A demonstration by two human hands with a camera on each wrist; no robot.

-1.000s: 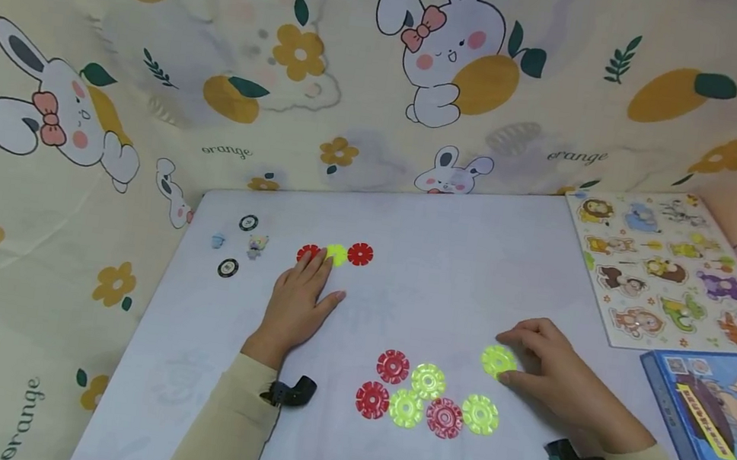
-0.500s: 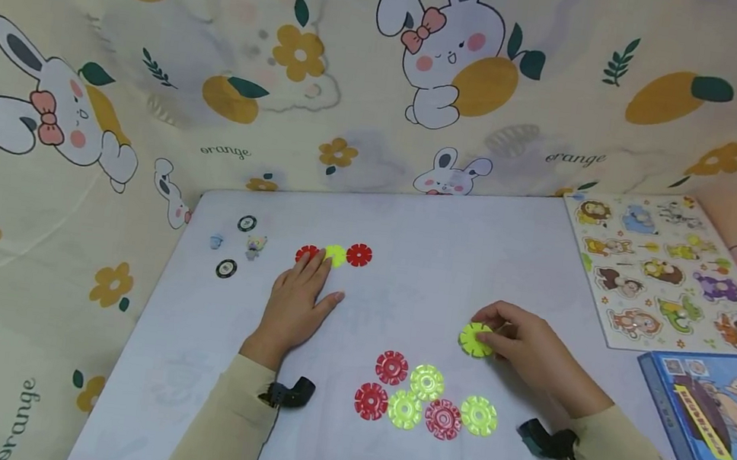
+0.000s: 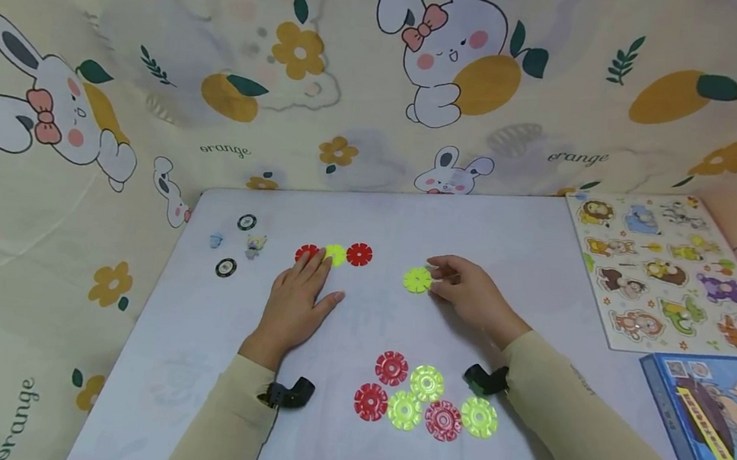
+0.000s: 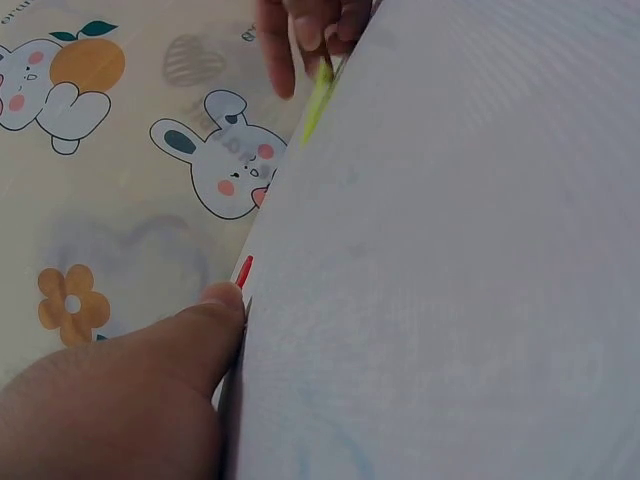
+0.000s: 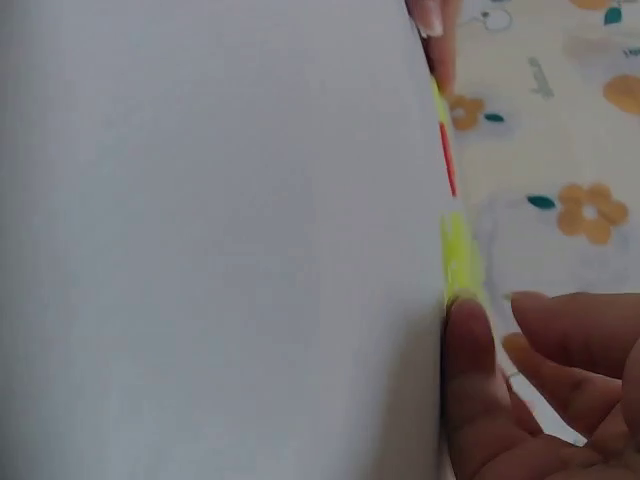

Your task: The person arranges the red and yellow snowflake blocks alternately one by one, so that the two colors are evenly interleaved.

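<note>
My right hand point(image 3: 471, 292) pinches a yellow-green notched plastic disc point(image 3: 417, 280) by its edge, over the middle of the table. In the right wrist view that disc point(image 5: 460, 255) shows at the thumb's tip, and the left wrist view shows it tilted, low by the tabletop. Flat on the table rests my left hand point(image 3: 294, 301), its fingertips on a red notched disc point(image 3: 306, 252) that they partly cover. A yellow-green disc point(image 3: 335, 254) and another red disc point(image 3: 359, 254) continue that row to the right. The row looks joined edge to edge.
Nearer the front lie several red discs point(image 3: 391, 368) and yellow-green discs point(image 3: 427, 384). Two black-and-white round pieces point(image 3: 226, 268), a small figurine point(image 3: 255, 247) and a tiny blue piece point(image 3: 216, 240) are at left. An animal puzzle board point(image 3: 673, 275) and a blue box point(image 3: 719, 411) stand right.
My right hand has taken the yellow-green disc from the right and carried it left and away from me, toward the row. The left hand has stayed in place.
</note>
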